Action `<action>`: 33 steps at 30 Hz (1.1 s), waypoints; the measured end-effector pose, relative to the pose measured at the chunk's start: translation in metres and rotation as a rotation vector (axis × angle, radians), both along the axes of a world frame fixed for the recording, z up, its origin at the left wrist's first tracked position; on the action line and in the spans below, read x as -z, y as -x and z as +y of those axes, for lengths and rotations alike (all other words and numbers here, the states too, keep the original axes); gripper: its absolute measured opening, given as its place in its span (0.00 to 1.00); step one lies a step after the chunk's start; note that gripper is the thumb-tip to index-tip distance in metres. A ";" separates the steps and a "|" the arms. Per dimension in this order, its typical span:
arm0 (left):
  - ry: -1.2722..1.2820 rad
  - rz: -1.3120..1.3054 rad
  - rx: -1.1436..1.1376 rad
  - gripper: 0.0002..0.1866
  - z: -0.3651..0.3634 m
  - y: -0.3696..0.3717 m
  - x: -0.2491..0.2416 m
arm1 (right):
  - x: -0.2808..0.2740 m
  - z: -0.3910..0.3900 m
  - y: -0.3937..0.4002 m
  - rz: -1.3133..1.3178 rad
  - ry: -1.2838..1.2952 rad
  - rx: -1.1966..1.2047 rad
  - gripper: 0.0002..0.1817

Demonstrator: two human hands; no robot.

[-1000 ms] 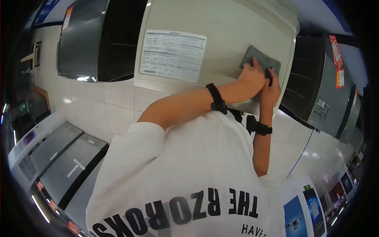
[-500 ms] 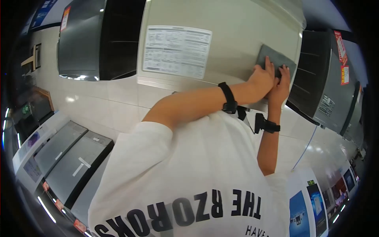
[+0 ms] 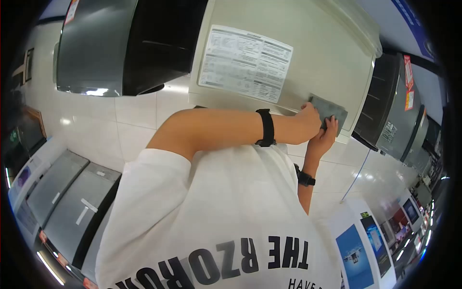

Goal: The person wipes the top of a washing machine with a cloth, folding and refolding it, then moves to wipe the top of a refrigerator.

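Both hands work at a gray cloth (image 3: 335, 109) lying at the cream appliance's (image 3: 332, 53) near right edge, beyond its printed label (image 3: 246, 63). Left hand (image 3: 308, 125), fingers curled, touches the cloth's left side; right hand (image 3: 323, 140) rests fingers on its near side. Whether either grips is unclear.

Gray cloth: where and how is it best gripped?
Probably pinch the gray cloth by its far right corner, coming from the right: that corner looks thin and uncovered, while the left hand and right hand occupy its near side.
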State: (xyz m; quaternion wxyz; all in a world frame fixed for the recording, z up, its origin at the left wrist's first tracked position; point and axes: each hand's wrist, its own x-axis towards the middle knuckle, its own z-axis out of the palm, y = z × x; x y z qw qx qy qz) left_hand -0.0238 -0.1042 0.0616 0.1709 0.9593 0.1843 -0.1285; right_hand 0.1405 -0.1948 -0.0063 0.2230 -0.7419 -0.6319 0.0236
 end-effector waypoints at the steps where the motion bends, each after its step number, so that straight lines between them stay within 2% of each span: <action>1: -0.008 0.001 0.010 0.21 -0.002 0.007 -0.001 | 0.001 -0.002 0.006 0.003 -0.006 0.001 0.21; 4: 0.023 -0.001 0.053 0.18 0.001 0.024 -0.008 | -0.002 -0.011 0.029 -0.004 -0.002 0.035 0.22; 10: 0.017 -0.003 -0.105 0.16 0.004 0.021 -0.001 | -0.002 0.002 0.033 -0.054 0.115 0.097 0.23; 16: -0.013 0.024 -0.243 0.18 0.029 -0.016 0.004 | 0.006 0.058 0.005 0.026 0.016 -0.030 0.23; 20: -0.139 -0.088 -0.484 0.17 0.042 -0.048 0.022 | 0.014 0.103 -0.026 0.008 -0.020 -0.124 0.24; 24: 0.025 -0.114 -0.635 0.26 0.073 -0.074 0.031 | 0.013 0.139 -0.048 0.026 -0.078 -0.225 0.24; 27: 0.100 -0.130 -0.761 0.27 0.095 -0.098 0.032 | 0.018 0.156 -0.070 0.019 -0.096 -0.321 0.26; 29: 0.118 -0.065 -0.673 0.25 0.098 -0.097 0.019 | 0.017 0.160 -0.081 -0.023 -0.142 -0.467 0.30; 31: 0.111 -0.037 -0.710 0.24 0.113 -0.124 0.025 | 0.012 0.161 -0.086 -0.124 -0.081 -0.486 0.31; 33: 0.075 -0.010 -0.707 0.23 0.116 -0.139 0.030 | 0.002 0.157 -0.085 -0.072 -0.090 -0.512 0.32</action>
